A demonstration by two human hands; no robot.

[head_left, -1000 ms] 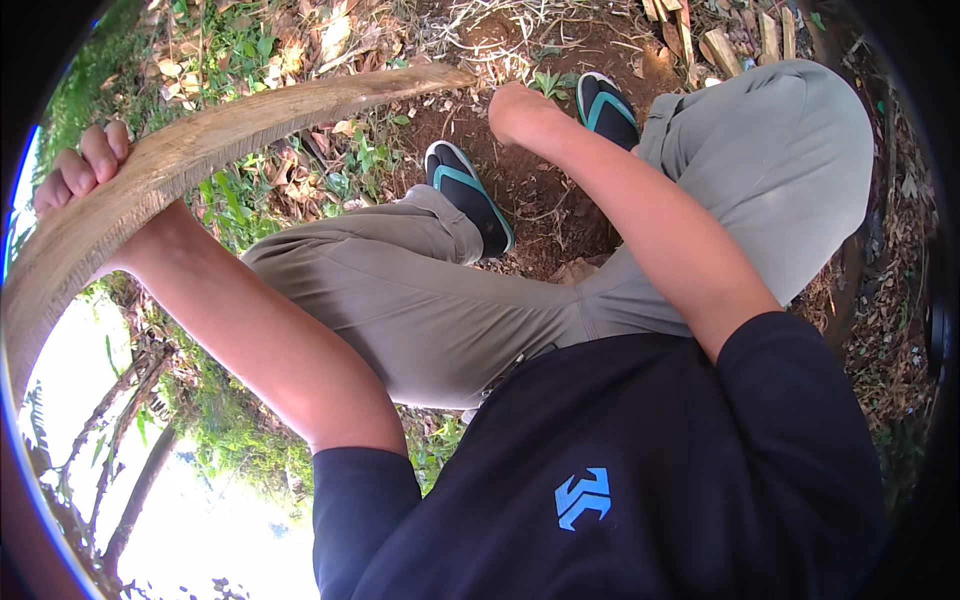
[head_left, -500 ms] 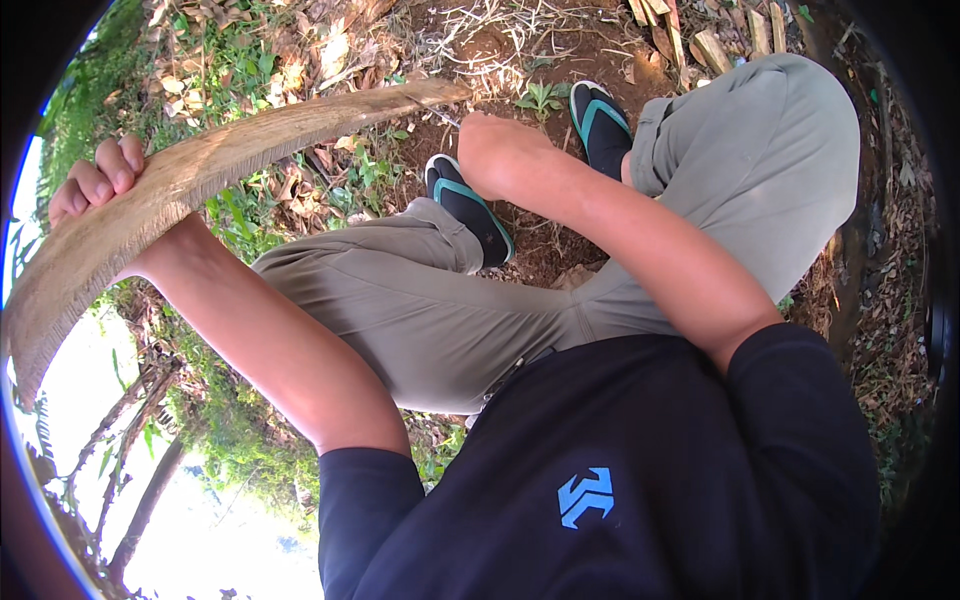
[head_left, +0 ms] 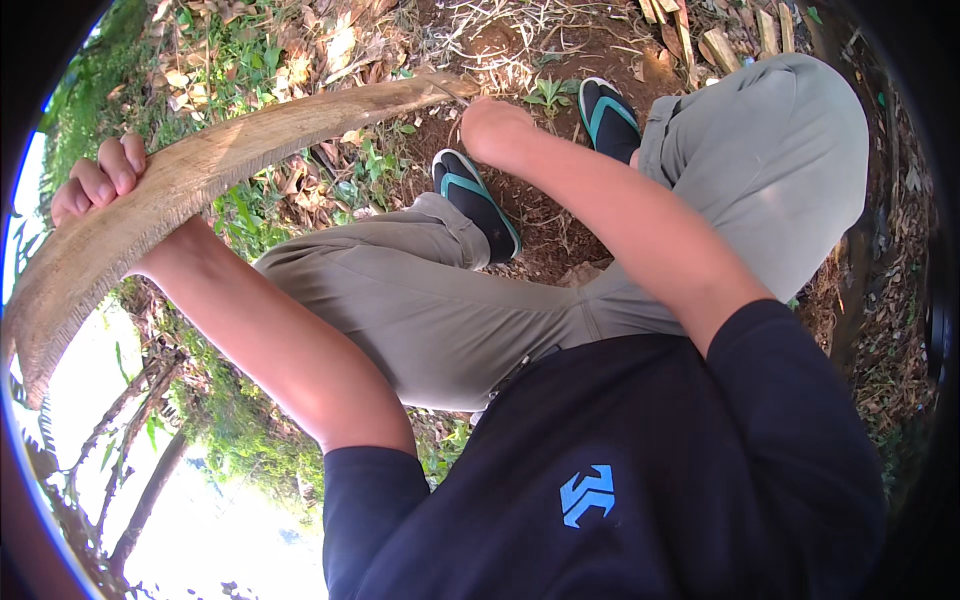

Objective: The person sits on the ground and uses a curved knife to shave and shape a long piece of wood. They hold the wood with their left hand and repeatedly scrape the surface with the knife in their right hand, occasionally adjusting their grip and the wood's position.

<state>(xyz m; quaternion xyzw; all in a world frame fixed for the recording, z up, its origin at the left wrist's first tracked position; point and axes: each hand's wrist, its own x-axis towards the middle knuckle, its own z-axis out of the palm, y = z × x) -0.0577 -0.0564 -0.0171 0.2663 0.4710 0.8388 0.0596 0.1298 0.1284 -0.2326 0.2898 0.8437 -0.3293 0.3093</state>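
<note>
A long, pale wooden plank (head_left: 240, 155) curves across the view from the left rim to the ground before my feet. One long edge is rough and saw-toothed. My left hand (head_left: 105, 175) is closed over it near its near end, fingers wrapped over the far edge. At the plank's other end, my right hand (head_left: 495, 130) is closed in a fist. A thin, dark, narrow tool (head_left: 450, 92) reaches from this fist onto the plank's tip. Its handle is hidden in the fist, and its kind cannot be made out.
My feet, in dark sandals (head_left: 475, 205) with teal straps, stand apart on brown soil. Split wood pieces (head_left: 720, 48) lie at the far right. Dry leaves (head_left: 290, 70) and grass cover the ground beyond the plank. A small green plant (head_left: 550, 93) grows between the feet.
My right fist has moved slightly up and away from me, and the thin tool now lies across the plank's tip. My left hand keeps its hold on the plank, which has hardly shifted.
</note>
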